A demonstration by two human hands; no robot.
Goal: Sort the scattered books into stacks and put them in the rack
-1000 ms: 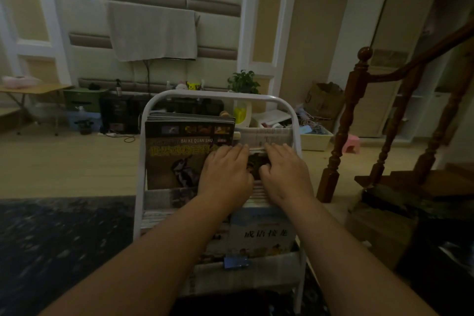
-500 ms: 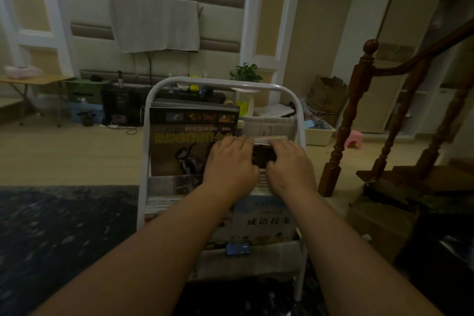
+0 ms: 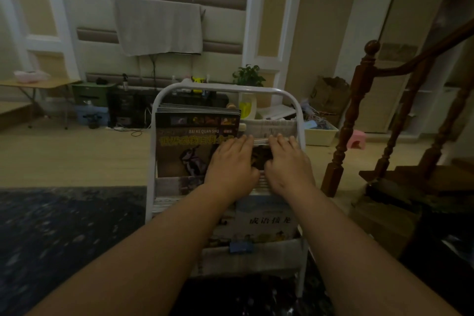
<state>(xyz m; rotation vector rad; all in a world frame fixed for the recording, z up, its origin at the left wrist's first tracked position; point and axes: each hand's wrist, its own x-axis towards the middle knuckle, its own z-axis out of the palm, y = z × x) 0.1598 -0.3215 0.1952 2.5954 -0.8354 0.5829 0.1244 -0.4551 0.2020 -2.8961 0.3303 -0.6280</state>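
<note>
Neither grip was clamped on anything you could see: your left grip (image 3: 232,161) and right grip (image 3: 288,161) lay side by side. Their fingers were fairly straight and pressed flat on the front cover of the small stack of books (image 3: 261,156), with the fingertips reaching its top edge. The thumbs were hidden, so whether they pinched anything could not be told. That stack stood in the right half of the top tier of the white metal rack (image 3: 218,87), just beside the taller encyclopedia stack (image 3: 189,146) that filled the left half. A pale-covered book (image 3: 266,222) sat in the tier below. The step in hand looked like seating the small stack. To do it well you needed to press evenly with both palms and ease the books down and back until their bottom edges settled in the pocket. You also needed to square the top edges so no thin volume rode up. Your left grip overlapped the encyclopedia cover, so you had to avoid dragging that stack sideways. Both forearms reached forward and converged on the rack, wrists straight, backs of the hands turned up towards you, knuckles level.
</note>
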